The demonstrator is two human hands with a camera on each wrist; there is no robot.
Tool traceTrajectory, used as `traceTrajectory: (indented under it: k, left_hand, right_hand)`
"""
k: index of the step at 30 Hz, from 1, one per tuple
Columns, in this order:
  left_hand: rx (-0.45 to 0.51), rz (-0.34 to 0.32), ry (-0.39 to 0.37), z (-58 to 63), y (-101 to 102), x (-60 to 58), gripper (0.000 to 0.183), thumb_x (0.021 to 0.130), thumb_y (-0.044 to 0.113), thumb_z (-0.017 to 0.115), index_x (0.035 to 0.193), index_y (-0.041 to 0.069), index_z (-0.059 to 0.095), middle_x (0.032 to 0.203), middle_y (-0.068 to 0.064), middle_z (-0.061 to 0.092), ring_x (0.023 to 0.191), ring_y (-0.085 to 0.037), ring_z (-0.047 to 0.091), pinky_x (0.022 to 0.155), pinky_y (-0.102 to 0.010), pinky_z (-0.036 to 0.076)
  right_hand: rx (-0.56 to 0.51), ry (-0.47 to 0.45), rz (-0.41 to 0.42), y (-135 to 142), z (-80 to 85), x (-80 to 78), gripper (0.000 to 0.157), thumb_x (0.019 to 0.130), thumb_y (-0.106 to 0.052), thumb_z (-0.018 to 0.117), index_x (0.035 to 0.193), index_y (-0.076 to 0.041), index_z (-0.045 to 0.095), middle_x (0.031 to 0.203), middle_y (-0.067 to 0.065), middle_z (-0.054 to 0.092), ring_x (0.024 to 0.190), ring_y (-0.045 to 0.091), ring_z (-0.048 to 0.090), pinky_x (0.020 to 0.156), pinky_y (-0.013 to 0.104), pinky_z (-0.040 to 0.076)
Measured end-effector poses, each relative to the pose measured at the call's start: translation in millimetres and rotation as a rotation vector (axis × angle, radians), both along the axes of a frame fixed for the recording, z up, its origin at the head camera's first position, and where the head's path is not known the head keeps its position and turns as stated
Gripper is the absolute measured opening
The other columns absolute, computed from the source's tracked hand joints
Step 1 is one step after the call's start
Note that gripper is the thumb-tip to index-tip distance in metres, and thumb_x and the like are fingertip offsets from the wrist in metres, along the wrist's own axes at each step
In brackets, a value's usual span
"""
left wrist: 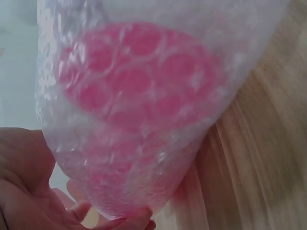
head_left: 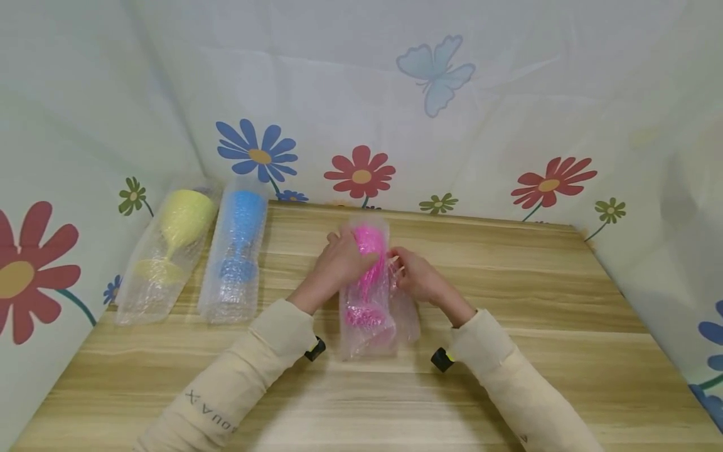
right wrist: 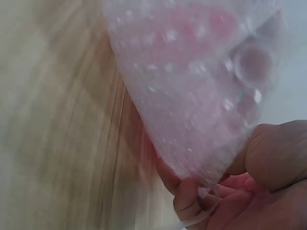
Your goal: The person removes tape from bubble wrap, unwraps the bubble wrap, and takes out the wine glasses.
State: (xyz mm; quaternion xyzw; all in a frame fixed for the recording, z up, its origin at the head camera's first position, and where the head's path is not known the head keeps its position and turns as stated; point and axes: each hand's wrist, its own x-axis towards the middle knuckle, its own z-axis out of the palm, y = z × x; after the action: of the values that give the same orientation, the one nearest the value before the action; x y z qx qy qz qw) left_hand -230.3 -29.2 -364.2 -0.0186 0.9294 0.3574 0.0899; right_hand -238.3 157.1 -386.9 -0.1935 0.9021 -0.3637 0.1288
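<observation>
A pink goblet lies inside clear bubble wrap on the table, its cup toward the back and its round foot toward me. My left hand grips the wrapped goblet around its cup from the left, thumb across the front. On the right, my right hand pinches the loose edge of the wrap with curled fingers. In the left wrist view the pink foot shows through the bubbles. The right wrist view has the fingers holding the plastic at its narrow end.
To the left lie a yellow goblet and a blue goblet, each in its own bubble wrap. The wood-grain table ends at a flower-printed cloth wall at the back and sides.
</observation>
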Motion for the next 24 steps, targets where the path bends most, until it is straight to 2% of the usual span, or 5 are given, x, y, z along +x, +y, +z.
traceTrajectory:
  k: [6, 10, 14, 19, 24]
  left_hand:
    - [0.003, -0.068, -0.055, 1.8, -1.2, -0.3, 0.096, 0.088, 0.042, 0.075, 0.159, 0.009, 0.019, 0.144, -0.026, 0.030, 0.120, -0.043, 0.050, 0.096, -0.057, 0.053]
    - [-0.008, -0.117, -0.066, 2.6, -2.6, -0.7, 0.096, 0.089, 0.043, 0.074, 0.161, 0.012, 0.018, 0.144, -0.024, 0.034, 0.121, -0.043, 0.049, 0.099, -0.059, 0.050]
    - [-0.019, -0.140, -0.067, 1.9, -3.3, -0.7, 0.094, 0.088, 0.047, 0.072, 0.161, 0.015, 0.022, 0.140, -0.021, 0.039, 0.119, -0.042, 0.051, 0.099, -0.061, 0.049]
    - [-0.035, -0.142, -0.051, -0.6, -3.0, -2.6, 0.092, 0.087, 0.049, 0.072, 0.158, 0.012, 0.028, 0.140, -0.021, 0.042, 0.116, -0.039, 0.052, 0.097, -0.059, 0.050]
    - [-0.002, -0.122, -0.053, -2.7, -2.8, -5.7, 0.085, 0.092, 0.048, 0.069, 0.157, 0.010, 0.030, 0.139, -0.022, 0.040, 0.115, -0.038, 0.053, 0.095, -0.055, 0.053]
  right_hand:
    - [0.053, -0.037, 0.049, 3.2, 3.0, 9.4, 0.052, 0.085, 0.016, 0.056, 0.136, 0.008, 0.046, 0.103, 0.018, 0.063, 0.088, 0.026, 0.059, 0.075, 0.036, 0.054]
    - [0.059, -0.042, 0.021, 0.8, 3.8, 10.8, 0.040, 0.091, 0.010, 0.052, 0.131, 0.007, 0.048, 0.095, 0.016, 0.061, 0.079, 0.023, 0.056, 0.069, 0.033, 0.051]
    - [0.044, 0.053, -0.066, -3.3, 0.8, 6.9, 0.024, 0.097, 0.001, 0.052, 0.119, 0.008, 0.057, 0.094, 0.019, 0.066, 0.080, 0.026, 0.062, 0.069, 0.036, 0.054]
    - [-0.010, 0.213, -0.128, -5.9, -5.3, -0.1, 0.023, 0.095, 0.002, 0.060, 0.116, 0.011, 0.061, 0.101, 0.024, 0.070, 0.092, 0.036, 0.068, 0.079, 0.045, 0.058]
    - [-0.004, 0.248, -0.146, -8.3, -6.6, -3.1, 0.020, 0.096, 0.001, 0.065, 0.113, 0.010, 0.067, 0.099, 0.021, 0.072, 0.091, 0.034, 0.069, 0.078, 0.043, 0.059]
